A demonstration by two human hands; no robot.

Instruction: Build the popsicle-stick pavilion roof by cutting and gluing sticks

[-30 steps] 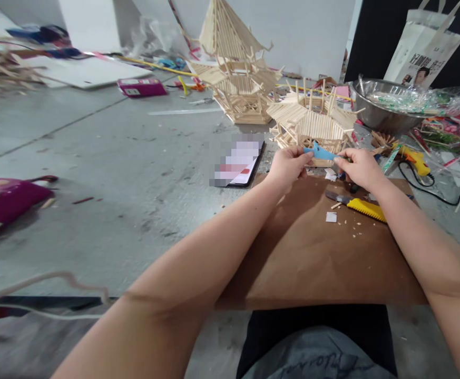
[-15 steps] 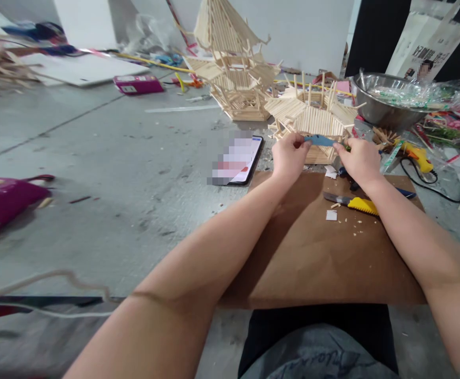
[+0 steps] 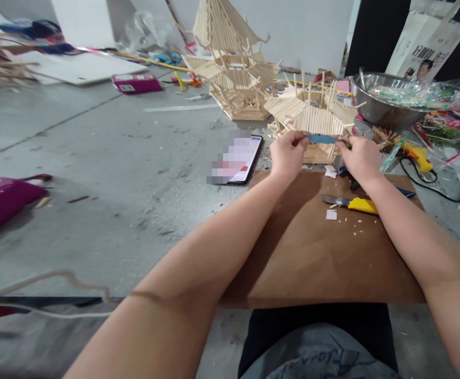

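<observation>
A flat blue strip (image 3: 321, 139) is stretched between my two hands, in front of the lower stick model (image 3: 320, 122). My left hand (image 3: 289, 152) pinches its left end, and my right hand (image 3: 359, 158) grips the right end. The strip lies across the model's front, hiding part of its lower wall; whether it touches the sticks I cannot tell. Behind and to the left stands a taller stick pagoda (image 3: 240, 79) with a pointed roof. A yellow utility knife (image 3: 360, 205) rests on the brown board (image 3: 316, 252) below my right hand.
A phone (image 3: 241, 160) lies left of my hands. Two magenta boxes (image 3: 137, 83) are farther left. At the right are a metal bowl (image 3: 391, 108) with plastic wrapping, a yellow glue gun (image 3: 418, 157) with a black cable, and mixed scraps.
The blue strip looks straighter and more level between my hands. My left hand has shifted very slightly left.
</observation>
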